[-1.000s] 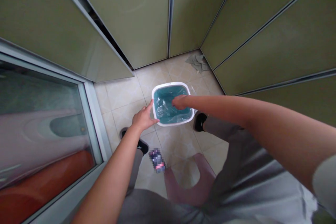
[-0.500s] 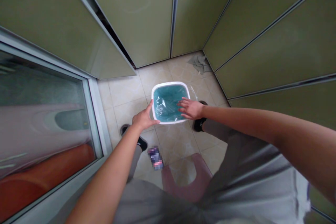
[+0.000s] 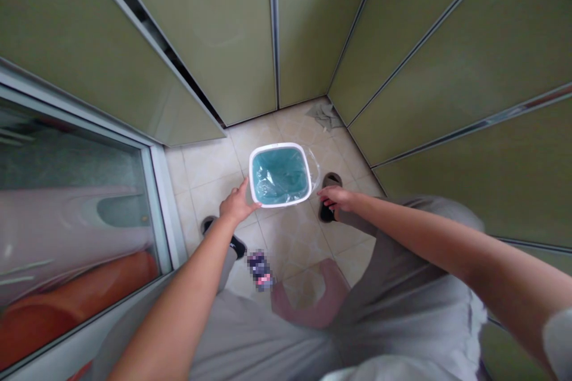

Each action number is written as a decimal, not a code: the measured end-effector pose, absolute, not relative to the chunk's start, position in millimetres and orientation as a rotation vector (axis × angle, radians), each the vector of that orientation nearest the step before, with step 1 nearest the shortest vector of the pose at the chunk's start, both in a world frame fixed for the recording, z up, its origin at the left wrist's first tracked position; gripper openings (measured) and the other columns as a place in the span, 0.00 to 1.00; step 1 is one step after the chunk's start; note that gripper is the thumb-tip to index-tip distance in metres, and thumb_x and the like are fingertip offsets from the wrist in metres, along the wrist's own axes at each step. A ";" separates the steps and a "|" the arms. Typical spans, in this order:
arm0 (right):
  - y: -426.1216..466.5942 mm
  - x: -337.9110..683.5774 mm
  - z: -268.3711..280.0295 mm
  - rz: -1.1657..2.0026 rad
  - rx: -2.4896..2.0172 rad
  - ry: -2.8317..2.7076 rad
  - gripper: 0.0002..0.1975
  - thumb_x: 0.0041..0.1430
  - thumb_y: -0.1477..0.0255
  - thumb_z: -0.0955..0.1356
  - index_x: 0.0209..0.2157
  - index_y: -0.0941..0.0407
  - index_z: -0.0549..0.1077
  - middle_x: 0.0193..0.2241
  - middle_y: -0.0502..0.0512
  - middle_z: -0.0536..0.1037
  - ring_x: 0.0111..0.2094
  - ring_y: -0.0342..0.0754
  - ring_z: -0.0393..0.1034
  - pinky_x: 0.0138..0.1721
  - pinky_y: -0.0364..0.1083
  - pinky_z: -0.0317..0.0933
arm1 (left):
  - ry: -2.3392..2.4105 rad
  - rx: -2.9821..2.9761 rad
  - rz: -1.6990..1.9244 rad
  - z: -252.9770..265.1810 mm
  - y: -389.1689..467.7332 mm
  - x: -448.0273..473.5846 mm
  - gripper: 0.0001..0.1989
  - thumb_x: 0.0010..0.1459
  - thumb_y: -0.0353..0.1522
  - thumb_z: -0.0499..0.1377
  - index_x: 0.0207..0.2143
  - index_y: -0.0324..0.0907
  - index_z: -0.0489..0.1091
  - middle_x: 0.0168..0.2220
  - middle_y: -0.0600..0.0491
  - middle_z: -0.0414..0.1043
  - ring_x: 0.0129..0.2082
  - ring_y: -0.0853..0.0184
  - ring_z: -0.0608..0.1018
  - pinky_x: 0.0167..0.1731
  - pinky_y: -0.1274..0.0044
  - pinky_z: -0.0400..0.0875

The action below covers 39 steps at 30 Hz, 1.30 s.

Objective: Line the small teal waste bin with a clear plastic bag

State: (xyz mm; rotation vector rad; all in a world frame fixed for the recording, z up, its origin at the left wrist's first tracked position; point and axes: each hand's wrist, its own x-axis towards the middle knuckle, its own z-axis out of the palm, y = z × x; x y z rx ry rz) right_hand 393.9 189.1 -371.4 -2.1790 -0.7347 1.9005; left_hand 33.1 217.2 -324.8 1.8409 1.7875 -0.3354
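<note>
A trash bin (image 3: 280, 146) with a white rim and a teal inside stands on the tiled floor. Inside it a clear plastic bag (image 3: 281, 175) lies as a liner, and a loose part of the bag spreads outside the right rim. My left hand (image 3: 238, 203) grips the bin's near left corner, thumb along the front and fingers at the left side. Just right of the bin, my right hand (image 3: 337, 197) hovers over my shoe, fingers loosely bent and apart; I see nothing in it.
Green cabinet panels (image 3: 196, 30) enclose the back and right. A grey cloth (image 3: 325, 116) lies in the far corner. On the left is a framed glass door (image 3: 154, 208). Between my feet are a small blurred-out item (image 3: 260, 271) and a pink stool (image 3: 308, 312) with a cutout.
My right hand has pulled out from over the bin to its right side. More of the loose bag shows at the right rim. The left hand stays at the bin's corner.
</note>
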 end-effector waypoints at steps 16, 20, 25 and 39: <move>196.6 372.2 -369.4 1.874 -2.073 -0.661 0.07 0.66 0.69 0.69 0.37 0.58 0.74 0.36 0.57 0.79 0.25 0.39 0.66 0.23 0.37 0.58 | 1.823 2.166 -0.413 -322.2 174.7 55.6 0.23 0.67 0.48 0.56 0.59 0.51 0.70 0.53 0.46 0.72 0.52 0.54 0.76 0.50 0.67 0.69; 190.1 374.1 -374.5 1.832 -2.107 -0.755 0.08 0.63 0.69 0.72 0.33 0.58 0.74 0.32 0.54 0.78 0.23 0.38 0.64 0.21 0.38 0.57 | 1.809 2.185 -0.418 -322.5 176.8 54.1 0.22 0.67 0.49 0.56 0.57 0.52 0.72 0.53 0.47 0.73 0.53 0.55 0.75 0.51 0.67 0.68; 188.6 376.1 -387.4 1.754 -2.195 -0.915 0.09 0.62 0.72 0.73 0.28 0.58 0.74 0.26 0.53 0.74 0.21 0.40 0.64 0.18 0.38 0.55 | 1.811 2.175 -0.389 -326.2 176.4 52.0 0.22 0.67 0.50 0.56 0.57 0.52 0.71 0.52 0.47 0.73 0.54 0.55 0.75 0.51 0.68 0.67; 172.1 367.2 -382.0 1.927 -2.053 -0.750 0.06 0.65 0.69 0.70 0.37 0.58 0.73 0.36 0.57 0.78 0.27 0.40 0.68 0.25 0.39 0.63 | 1.768 2.144 -0.173 -328.0 179.4 43.7 0.27 0.63 0.50 0.62 0.60 0.50 0.71 0.55 0.49 0.72 0.53 0.59 0.76 0.52 0.72 0.69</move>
